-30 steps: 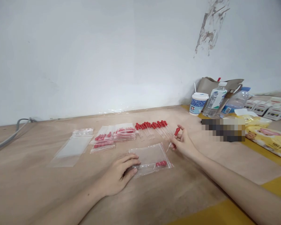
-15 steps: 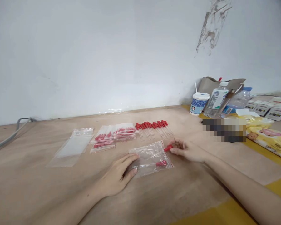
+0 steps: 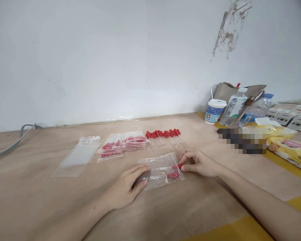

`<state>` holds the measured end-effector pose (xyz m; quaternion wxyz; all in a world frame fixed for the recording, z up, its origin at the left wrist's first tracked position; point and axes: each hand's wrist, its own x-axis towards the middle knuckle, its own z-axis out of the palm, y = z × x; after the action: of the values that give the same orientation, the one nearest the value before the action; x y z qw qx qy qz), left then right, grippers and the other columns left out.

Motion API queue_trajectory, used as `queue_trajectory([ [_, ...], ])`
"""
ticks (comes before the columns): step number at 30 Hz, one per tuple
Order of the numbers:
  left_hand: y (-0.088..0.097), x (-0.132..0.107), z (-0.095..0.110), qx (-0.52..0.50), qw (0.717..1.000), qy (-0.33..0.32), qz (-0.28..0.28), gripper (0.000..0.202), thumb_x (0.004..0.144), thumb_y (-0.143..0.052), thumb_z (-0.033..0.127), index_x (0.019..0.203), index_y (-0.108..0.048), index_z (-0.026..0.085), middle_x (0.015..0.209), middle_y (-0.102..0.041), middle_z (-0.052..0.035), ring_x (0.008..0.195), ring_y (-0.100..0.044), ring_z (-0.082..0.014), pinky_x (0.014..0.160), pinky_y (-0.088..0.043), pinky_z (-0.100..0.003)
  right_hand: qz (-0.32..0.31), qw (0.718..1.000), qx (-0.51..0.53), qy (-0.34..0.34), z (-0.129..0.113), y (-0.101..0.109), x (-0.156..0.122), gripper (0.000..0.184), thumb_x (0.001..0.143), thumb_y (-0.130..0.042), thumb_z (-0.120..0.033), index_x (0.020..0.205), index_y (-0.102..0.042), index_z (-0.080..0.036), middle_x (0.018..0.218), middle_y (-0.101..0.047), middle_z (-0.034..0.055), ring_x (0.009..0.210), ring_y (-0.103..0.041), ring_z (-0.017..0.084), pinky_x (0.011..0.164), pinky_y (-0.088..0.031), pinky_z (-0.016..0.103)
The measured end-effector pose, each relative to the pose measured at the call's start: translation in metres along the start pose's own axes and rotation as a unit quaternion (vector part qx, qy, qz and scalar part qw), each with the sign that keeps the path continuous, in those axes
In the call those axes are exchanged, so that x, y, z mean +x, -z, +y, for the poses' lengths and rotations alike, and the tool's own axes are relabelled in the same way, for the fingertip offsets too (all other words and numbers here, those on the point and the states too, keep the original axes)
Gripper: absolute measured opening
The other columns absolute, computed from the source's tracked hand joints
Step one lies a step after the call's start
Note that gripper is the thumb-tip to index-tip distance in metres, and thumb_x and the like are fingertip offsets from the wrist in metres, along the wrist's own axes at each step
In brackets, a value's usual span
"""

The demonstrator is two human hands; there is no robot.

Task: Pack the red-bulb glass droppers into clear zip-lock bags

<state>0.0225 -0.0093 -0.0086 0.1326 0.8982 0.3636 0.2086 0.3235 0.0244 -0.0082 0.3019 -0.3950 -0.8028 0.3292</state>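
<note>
A clear zip bag [image 3: 158, 167] lies on the table in front of me with a red-bulbed dropper [image 3: 173, 174] inside it. My left hand [image 3: 126, 185] lies on the bag's left end, fingers bent and pressing it down. My right hand [image 3: 197, 162] pinches the red bulb of a second dropper [image 3: 177, 166], whose glass stem is inside the bag's right opening. Behind the bag a row of loose red-bulbed droppers [image 3: 165, 137] lies on the table.
Filled bags of droppers [image 3: 122, 145] and a stack of empty bags [image 3: 77, 155] lie at the left. At the right stand a paper cup [image 3: 214, 111], water bottles [image 3: 234, 106], small boxes [image 3: 288, 117] and a yellow pack [image 3: 291, 149]. A grey cable [image 3: 12, 142] runs along the wall.
My right hand came down from near the loose row with a dropper and has pushed its stem into the bag's opening. My left hand has stayed on the bag.
</note>
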Motion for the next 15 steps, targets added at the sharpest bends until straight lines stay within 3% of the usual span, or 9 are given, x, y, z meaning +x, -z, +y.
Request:
queue_trajectory([
  [8,0.000,0.001,0.001,0.001,1.000,-0.002,-0.005,0.034,0.089,-0.043,0.027,0.123,-0.046,0.024,0.124,-0.051,-0.0047,0.114,-0.047,-0.0214,0.095,-0.039,-0.039,0.046,0.997,-0.023,0.050,0.007,-0.022,0.008,0.017,0.075,-0.060,-0.036,0.083,-0.069,-0.025,0.092,-0.054,0.0045,0.089,-0.052,0.016,0.084,-0.040,0.033],
  [11,-0.001,0.001,-0.001,-0.001,1.000,-0.004,-0.010,0.032,0.089,-0.043,0.025,0.121,-0.049,0.024,0.125,-0.051,-0.0039,0.115,-0.046,-0.0205,0.097,-0.038,-0.039,0.032,0.997,-0.046,0.061,0.007,-0.027,0.008,0.017,0.077,-0.057,-0.034,0.086,-0.069,-0.027,0.092,-0.054,0.0046,0.088,-0.051,0.016,0.082,-0.040,0.032],
  [15,-0.001,0.001,0.000,0.003,1.000,-0.004,-0.014,0.032,0.089,-0.043,0.025,0.120,-0.051,0.024,0.126,-0.050,-0.0041,0.115,-0.046,-0.0205,0.096,-0.038,-0.039,0.070,0.995,-0.068,0.036,0.002,-0.029,0.007,0.017,0.074,-0.059,-0.037,0.078,-0.070,-0.024,0.083,-0.054,0.0039,0.080,-0.051,0.016,0.074,-0.041,0.031],
])
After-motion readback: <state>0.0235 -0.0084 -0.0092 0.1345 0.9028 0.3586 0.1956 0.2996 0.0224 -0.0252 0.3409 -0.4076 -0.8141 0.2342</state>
